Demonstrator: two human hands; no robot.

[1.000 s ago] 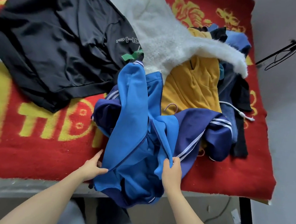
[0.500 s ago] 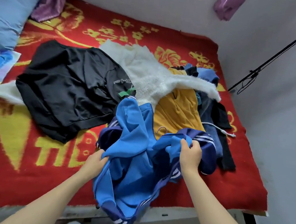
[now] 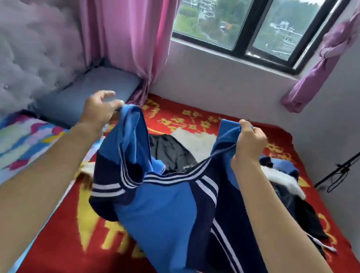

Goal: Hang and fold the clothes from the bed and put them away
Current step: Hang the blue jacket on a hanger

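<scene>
Blue track jacket [image 3: 162, 212] with navy panels and white stripes is hanging in the air over the near edge of the bed [image 3: 284, 147], stretched between both hands. Left hand [image 3: 98, 111] is pinching one upper edge between thumb and fingertips; its other fingers are sticking out loosely. Right hand [image 3: 250, 141] is gripping the other upper edge in a fist, fingers curled round the cloth. Behind the jacket, black garment [image 3: 168, 150] is lying mid-bed, touching white fleece [image 3: 197, 136] toward the far edge. Dark clothes [image 3: 304, 216] are lying along the right edge. Blue-grey pillow [image 3: 86, 91] is sitting in the far left corner.
</scene>
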